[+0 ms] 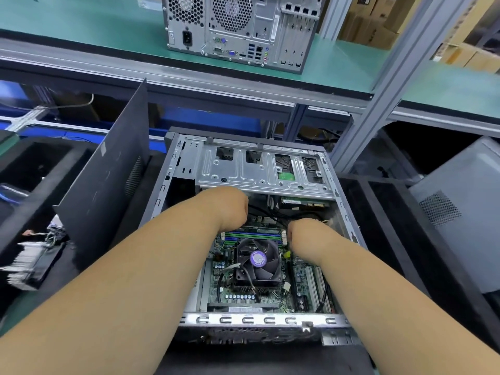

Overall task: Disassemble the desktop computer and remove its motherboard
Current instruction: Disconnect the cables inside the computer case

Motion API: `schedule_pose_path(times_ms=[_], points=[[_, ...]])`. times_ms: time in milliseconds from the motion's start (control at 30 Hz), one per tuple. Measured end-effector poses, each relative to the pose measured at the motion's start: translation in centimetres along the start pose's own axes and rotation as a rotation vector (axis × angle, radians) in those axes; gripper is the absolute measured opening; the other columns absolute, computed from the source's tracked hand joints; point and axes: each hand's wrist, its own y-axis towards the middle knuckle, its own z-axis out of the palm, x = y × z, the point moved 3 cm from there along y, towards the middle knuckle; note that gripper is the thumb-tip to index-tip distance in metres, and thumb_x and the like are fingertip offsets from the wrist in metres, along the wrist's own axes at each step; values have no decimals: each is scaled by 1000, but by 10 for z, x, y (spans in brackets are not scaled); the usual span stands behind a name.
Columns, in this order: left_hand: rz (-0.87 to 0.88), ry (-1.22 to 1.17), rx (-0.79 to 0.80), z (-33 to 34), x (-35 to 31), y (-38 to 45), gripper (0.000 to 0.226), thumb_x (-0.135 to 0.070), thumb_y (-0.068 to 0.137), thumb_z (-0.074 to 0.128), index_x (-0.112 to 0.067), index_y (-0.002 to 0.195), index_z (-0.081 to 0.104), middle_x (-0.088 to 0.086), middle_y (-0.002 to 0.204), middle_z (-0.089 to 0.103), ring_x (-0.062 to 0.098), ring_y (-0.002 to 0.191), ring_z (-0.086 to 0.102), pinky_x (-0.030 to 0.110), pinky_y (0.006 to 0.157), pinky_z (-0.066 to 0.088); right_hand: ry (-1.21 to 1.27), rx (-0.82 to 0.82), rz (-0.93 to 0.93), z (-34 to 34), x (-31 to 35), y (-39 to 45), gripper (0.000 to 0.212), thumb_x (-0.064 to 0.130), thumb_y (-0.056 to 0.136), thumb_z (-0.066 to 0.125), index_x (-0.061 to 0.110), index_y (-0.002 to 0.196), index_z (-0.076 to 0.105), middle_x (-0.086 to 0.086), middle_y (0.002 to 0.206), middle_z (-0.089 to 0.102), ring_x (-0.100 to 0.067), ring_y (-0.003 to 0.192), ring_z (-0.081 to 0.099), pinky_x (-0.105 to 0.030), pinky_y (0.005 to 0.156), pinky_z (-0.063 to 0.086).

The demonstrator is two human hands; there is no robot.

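An open desktop case (173,169) lies flat in front of me with its green motherboard (300,277) inside. A black CPU fan (257,262) with a purple centre label sits mid-board, and memory sticks (251,234) lie just beyond it. My left hand (230,207) reaches down at the left end of the memory sticks, under the silver drive cage (243,169); its fingers are bent down out of sight. My right hand (305,236) is at the right end of the sticks among cables, fingers also hidden.
The removed side panel (108,180) leans upright left of the case. A heatsink part (29,263) lies at far left. A second tower (238,28) stands on the green shelf above. Another grey case (460,207) sits to the right. An aluminium post (384,98) rises behind.
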Motion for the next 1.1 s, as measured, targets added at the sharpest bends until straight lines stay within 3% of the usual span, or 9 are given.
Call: schedule_pose_path(times_ms=[100, 267, 367, 467, 633, 800, 900, 1000, 1100], points=[[-3, 24, 68, 4, 3, 4, 31, -14, 91, 43, -14, 111, 66, 3, 110, 64, 23, 98, 60, 33, 82, 50, -99, 96, 96, 3, -4, -1, 19, 2, 87, 50, 9, 70, 53, -3, 69, 50, -27, 78, 54, -33, 69, 47], [-46, 158, 271, 15, 4, 8, 19, -14, 93, 40, -11, 77, 50, 2, 70, 40, 17, 61, 34, 28, 56, 31, -212, 335, 140, 13, -5, 0, 14, 2, 90, 49, 9, 79, 51, -3, 71, 46, -27, 81, 51, -35, 72, 45], [-59, 213, 278, 15, 3, 8, 19, -10, 95, 37, -7, 79, 47, 2, 70, 35, 16, 59, 29, 25, 53, 27, -201, 358, 162, 13, -6, 2, 9, 3, 91, 50, 11, 88, 53, -3, 73, 47, -28, 83, 51, -37, 75, 46], [-69, 229, 295, 17, 3, 10, 29, -5, 95, 35, -9, 67, 38, 4, 70, 32, 18, 58, 27, 27, 59, 28, -170, 304, 192, 12, -10, 4, 10, 5, 89, 50, 11, 82, 53, -2, 73, 48, -26, 80, 52, -36, 73, 47], [-53, 276, 333, 15, 1, 8, 14, -11, 97, 34, -8, 87, 43, 1, 67, 31, 13, 55, 24, 25, 48, 21, -144, 222, 214, 14, -10, 7, 22, 7, 88, 52, 14, 67, 49, 0, 71, 49, -18, 60, 46, -33, 66, 45], [-49, 215, 318, 15, 2, 8, 9, -17, 97, 39, -12, 92, 45, -1, 77, 40, 15, 66, 36, 22, 57, 31, -127, 201, 165, 8, -9, 6, 21, 3, 87, 52, 12, 68, 48, -2, 70, 48, -26, 79, 53, -35, 71, 47], [-18, 149, 298, 15, 2, 8, 8, -18, 96, 39, -14, 94, 46, 2, 92, 43, 20, 80, 37, 25, 64, 32, -90, 157, 151, 7, -6, 4, 27, -1, 86, 51, 12, 63, 47, -3, 67, 48, -26, 76, 53, -35, 69, 48], [-3, 144, 287, 14, 3, 7, 15, -18, 96, 38, -14, 97, 52, 3, 96, 46, 20, 84, 38, 26, 65, 32, -25, 70, 79, 4, -2, 2, 18, -1, 87, 48, 8, 71, 53, -4, 70, 51, -27, 75, 55, -33, 66, 47], [11, 139, 279, 14, 3, 6, 33, -19, 97, 38, -8, 117, 61, 6, 107, 56, 19, 88, 43, 26, 72, 40, 103, -19, -66, -1, 8, -3, 12, 6, 90, 48, 12, 91, 58, -7, 87, 61, -26, 84, 59, -33, 72, 51]])
